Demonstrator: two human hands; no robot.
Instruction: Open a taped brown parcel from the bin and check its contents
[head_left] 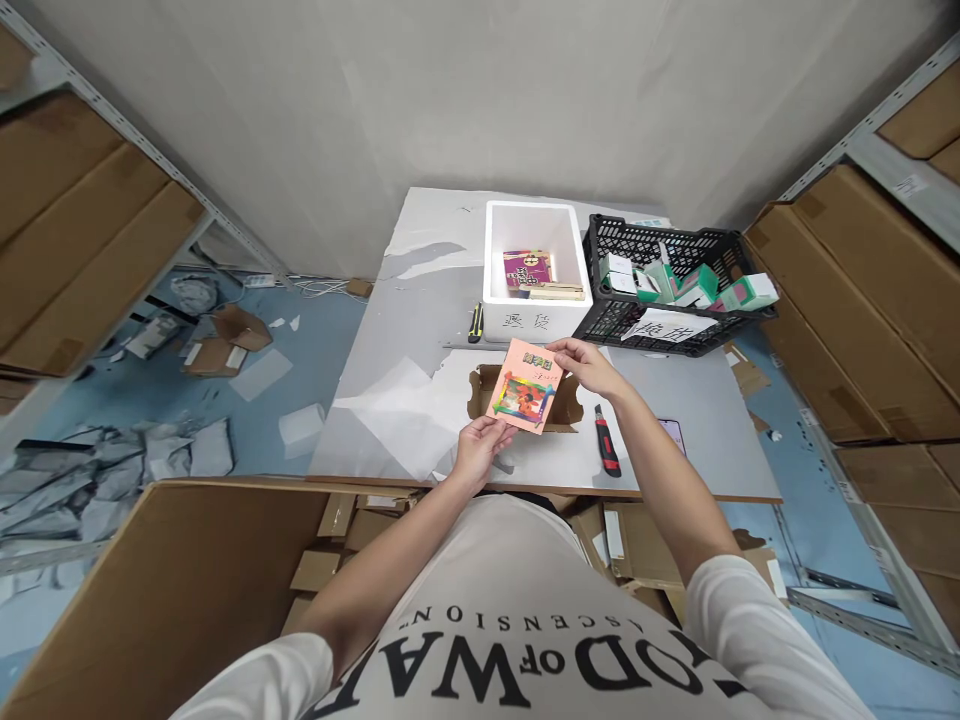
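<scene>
White table (390, 400) between carton-stacked shelves (862, 290), littered blue floor (315, 350)

— What colours mark the booklet (525, 386)?
— A salmon-pink cover, teal lettering on top, a rainbow-bordered picture below.
— And on the table (675, 420)?
— Pale grey surface; a white foam box (534, 300) with a purple book (526, 268) inside; a black lattice crate (637, 300) of green-and-white cartons (697, 285); a red-and-black knife (606, 441); a black-and-yellow knife (475, 323).
— The floor (315, 350)?
— Blue.
</scene>
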